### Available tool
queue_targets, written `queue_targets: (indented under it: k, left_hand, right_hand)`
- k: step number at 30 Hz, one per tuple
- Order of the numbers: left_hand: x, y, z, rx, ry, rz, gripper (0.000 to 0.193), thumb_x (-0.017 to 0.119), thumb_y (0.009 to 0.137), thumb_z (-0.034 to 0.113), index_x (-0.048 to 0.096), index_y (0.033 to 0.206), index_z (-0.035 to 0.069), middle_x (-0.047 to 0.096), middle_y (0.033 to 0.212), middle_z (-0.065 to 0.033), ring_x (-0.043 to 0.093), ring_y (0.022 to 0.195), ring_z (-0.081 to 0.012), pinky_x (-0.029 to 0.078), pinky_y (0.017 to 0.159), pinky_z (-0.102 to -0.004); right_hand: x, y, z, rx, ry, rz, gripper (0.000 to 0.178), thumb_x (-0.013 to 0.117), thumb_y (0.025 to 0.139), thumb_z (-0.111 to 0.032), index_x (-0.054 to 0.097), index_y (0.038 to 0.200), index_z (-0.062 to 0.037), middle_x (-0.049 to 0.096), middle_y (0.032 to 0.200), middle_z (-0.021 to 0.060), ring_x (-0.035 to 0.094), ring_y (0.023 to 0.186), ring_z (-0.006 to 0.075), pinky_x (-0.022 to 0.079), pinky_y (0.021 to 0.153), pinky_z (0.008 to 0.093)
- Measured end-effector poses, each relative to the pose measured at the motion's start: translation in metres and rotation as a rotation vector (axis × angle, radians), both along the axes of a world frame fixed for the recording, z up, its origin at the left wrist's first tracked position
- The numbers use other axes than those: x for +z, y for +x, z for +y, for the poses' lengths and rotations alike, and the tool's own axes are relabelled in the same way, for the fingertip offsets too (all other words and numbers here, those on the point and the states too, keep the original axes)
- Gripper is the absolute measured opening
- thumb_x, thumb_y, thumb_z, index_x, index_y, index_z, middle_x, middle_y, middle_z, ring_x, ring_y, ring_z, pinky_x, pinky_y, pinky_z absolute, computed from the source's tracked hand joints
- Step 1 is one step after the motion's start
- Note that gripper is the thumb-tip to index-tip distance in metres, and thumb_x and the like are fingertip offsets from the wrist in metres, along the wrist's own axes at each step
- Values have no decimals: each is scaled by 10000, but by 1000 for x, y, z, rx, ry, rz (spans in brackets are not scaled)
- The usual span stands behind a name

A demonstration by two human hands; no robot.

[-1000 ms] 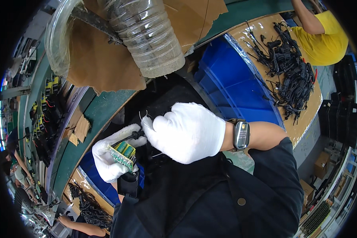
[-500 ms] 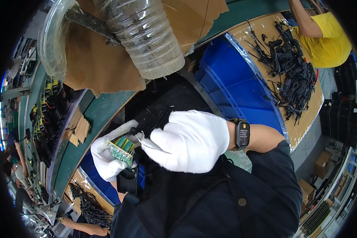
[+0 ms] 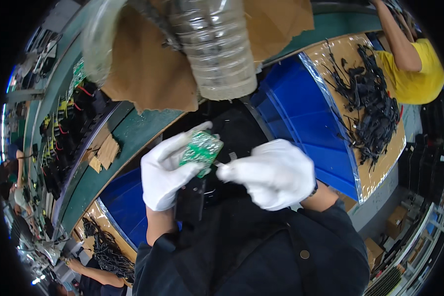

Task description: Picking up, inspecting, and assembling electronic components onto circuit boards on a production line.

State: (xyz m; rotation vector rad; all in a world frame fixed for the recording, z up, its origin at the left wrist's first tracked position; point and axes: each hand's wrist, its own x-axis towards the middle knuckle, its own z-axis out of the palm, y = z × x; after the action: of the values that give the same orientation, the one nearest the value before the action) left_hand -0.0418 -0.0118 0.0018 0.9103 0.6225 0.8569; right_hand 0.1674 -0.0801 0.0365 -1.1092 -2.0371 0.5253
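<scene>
Green circuit board (image 3: 202, 149) is resting in the left hand (image 3: 166, 171), in front of the person's dark clothing (image 3: 256, 246); that gloved grip is pinching its edges and covering part of it. Motion is blurring the right hand (image 3: 276, 175), whose fingers are curling just beside the board; a shiny sliver (image 3: 219, 163) is showing at their tips, but I cannot tell whether that grip is holding it. Below the left hand, a black case (image 3: 189, 201) is fading into the clothing. Unlike half a second ago, the board is showing its soldered face, and the wristwatch (image 3: 315, 188) is mostly hiding
</scene>
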Motion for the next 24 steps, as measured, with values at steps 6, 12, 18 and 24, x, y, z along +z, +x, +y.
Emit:
queue_targets:
  k: [6, 12, 18, 24]
  left_hand:
    - [8, 23, 8, -62, -92, 231, 500, 680, 712, -143, 570, 1197, -89, 583, 1235, -252, 625, 1049, -275, 523, 915, -314]
    - [8, 39, 11, -97, -17, 262, 495, 656, 717, -170, 566, 1197, -89, 622, 1185, -196, 639, 1010, -231, 527, 909, -305]
    - [9, 45, 14, -109, -11, 201, 443, 681, 764, -112, 584, 1195, -86, 637, 1156, -169, 623, 1017, -209, 511, 924, -291]
    - [11, 46, 15, -101, -38, 225, 475, 674, 741, -129, 574, 1204, -79, 642, 1150, -172, 637, 996, -209, 520, 907, -285]
  right_hand:
    - [-21, 13, -8, -533, 71, 533, 272, 551, 644, 139, 673, 834, -12, 623, 685, 77, 559, 566, 159, 445, 536, 237]
    - [-22, 19, 1, -629, -92, 728, 202, 644, 655, 107, 705, 817, 4, 600, 663, 45, 474, 532, 108, 350, 490, 209]
    - [-22, 25, 9, -599, -4, 501, 159, 663, 677, 96, 711, 798, 6, 576, 644, 25, 416, 509, 91, 303, 473, 208]
    - [-25, 20, 17, -620, 19, 524, 154, 667, 672, 90, 714, 791, 3, 554, 621, 10, 371, 490, 79, 269, 462, 205]
